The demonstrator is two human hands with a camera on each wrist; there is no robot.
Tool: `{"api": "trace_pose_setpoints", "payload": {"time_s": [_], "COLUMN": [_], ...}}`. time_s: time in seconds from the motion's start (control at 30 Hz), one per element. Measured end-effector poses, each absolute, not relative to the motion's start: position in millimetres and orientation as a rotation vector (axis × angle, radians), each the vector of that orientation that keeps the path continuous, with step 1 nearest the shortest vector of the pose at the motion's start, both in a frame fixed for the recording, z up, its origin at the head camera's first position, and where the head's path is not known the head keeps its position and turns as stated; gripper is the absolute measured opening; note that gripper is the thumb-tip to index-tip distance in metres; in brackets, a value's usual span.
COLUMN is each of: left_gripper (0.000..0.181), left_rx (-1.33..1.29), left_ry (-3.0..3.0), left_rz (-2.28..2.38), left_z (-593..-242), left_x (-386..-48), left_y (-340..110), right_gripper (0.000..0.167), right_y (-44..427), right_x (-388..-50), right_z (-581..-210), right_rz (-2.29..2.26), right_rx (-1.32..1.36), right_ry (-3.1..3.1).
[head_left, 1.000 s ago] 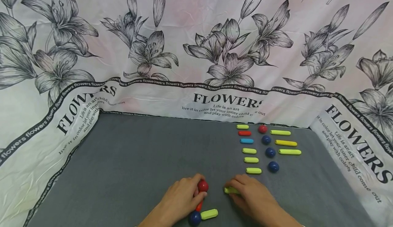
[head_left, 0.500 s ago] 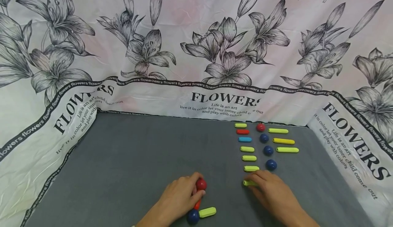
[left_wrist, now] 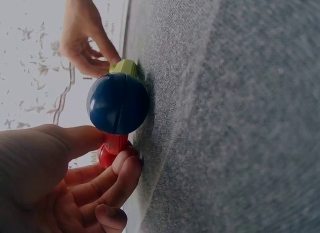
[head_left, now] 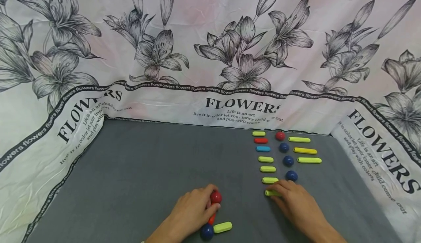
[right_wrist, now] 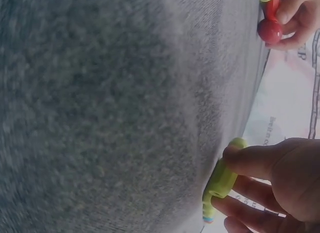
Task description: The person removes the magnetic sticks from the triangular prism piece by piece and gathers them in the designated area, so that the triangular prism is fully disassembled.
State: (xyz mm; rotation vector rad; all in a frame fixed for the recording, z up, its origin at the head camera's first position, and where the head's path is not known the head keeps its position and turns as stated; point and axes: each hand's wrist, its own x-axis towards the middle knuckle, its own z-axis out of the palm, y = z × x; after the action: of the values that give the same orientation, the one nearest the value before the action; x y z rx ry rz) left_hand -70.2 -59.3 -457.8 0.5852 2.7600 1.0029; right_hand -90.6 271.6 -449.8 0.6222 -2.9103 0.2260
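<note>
My left hand (head_left: pixel 192 208) grips a red rod (head_left: pixel 211 219) between thumb and fingers. At the rod's far end is a red ball (head_left: pixel 216 197), and at its near end a dark blue ball (head_left: pixel 207 232). From the blue ball a short yellow-green rod (head_left: pixel 223 227) sticks out to the right. In the left wrist view the blue ball (left_wrist: pixel 118 104) hides part of these pieces. With thumb and fingers, my right hand (head_left: pixel 297 204) pinches another short yellow-green rod (head_left: pixel 270 193), low over or on the grey cloth just in front of a column of short rods.
That column includes yellow-green rods (head_left: pixel 268 169), a red rod (head_left: pixel 261 140) and a blue rod (head_left: pixel 263 148). Beside it stand a red ball (head_left: pixel 280 136) and blue balls (head_left: pixel 288 160), then longer rods (head_left: pixel 305 150). Flower-printed cloth (head_left: pixel 243 106) borders the grey surface (head_left: pixel 148 162).
My right hand has moved right and slightly away from me with the short yellow-green rod, up to the column's near end. My left hand stays put, holding the red rod.
</note>
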Motion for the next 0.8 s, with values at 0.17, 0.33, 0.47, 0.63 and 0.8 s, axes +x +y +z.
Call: {"api": "trace_pose_setpoints", "payload": {"time_s": [0.17, 0.33, 0.47, 0.63, 0.8], "left_gripper": [0.033, 0.032, 0.033, 0.033, 0.033], "left_rx": [0.595, 0.586, 0.578, 0.577, 0.566], "left_ry": [2.76, 2.765, 2.767, 2.766, 2.761], "left_rz": [1.003, 0.999, 1.007, 1.009, 1.001], "left_z": [-458.0, -458.7, -459.1, -459.1, -458.5], "left_x": [-70.2, -70.3, -69.9, -69.5, -69.4], "left_y": [-59.0, -59.1, -59.1, -59.2, -59.0], "right_gripper": [0.029, 0.029, 0.029, 0.029, 0.03], "right_y": [272.9, 272.7, 272.6, 272.7, 272.1], "right_x": [-90.7, -90.3, -90.5, -90.3, -90.8], "right_z": [-451.1, -450.9, -451.8, -454.5, -455.3], "right_rz": [0.219, 0.215, 0.211, 0.217, 0.235], "right_rx": [0.621, 0.611, 0.603, 0.601, 0.602], "right_ry": [-2.921, -2.935, -2.946, -2.947, -2.948]}}
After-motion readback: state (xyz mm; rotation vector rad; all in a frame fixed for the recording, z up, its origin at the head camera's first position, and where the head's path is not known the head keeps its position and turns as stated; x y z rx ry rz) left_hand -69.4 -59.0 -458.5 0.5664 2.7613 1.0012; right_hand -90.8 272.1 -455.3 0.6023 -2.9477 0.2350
